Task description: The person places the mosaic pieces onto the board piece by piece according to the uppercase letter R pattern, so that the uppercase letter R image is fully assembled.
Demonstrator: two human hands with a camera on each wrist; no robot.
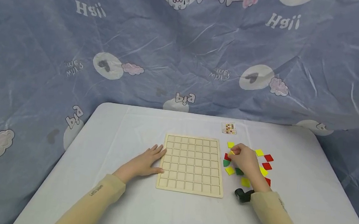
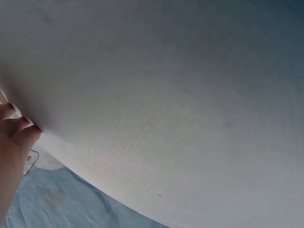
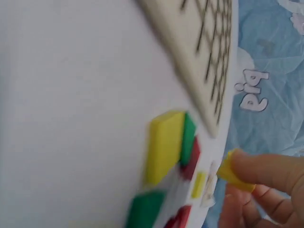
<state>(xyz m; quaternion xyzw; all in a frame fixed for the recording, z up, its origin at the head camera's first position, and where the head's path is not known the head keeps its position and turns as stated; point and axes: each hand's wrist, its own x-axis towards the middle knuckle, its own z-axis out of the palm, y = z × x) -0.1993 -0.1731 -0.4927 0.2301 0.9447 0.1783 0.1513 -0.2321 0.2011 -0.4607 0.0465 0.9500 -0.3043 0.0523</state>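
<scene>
A pale wooden grid board (image 1: 190, 165) lies flat on the white table, its squares bare. My left hand (image 1: 146, 161) rests at the board's left edge with fingers spread and straight, fingertips on the rim. To the right of the board, my right hand (image 1: 247, 161) pinches a yellow tile (image 3: 231, 172) between thumb and fingers, raised above the table in the right wrist view. Around and under that hand lie loose flat tiles: yellow tiles (image 1: 230, 171), red tiles (image 1: 267, 166) and green tiles (image 1: 226, 163). Part of the tile group is hidden behind the right hand and forearm.
A small card printed with a coloured grid pattern (image 1: 229, 128) lies beyond the board at the back right. A black object (image 1: 241, 195) sits by the right cuff, partly covered by it. A blue patterned cloth (image 1: 185, 55) hangs behind the table (image 1: 125, 207).
</scene>
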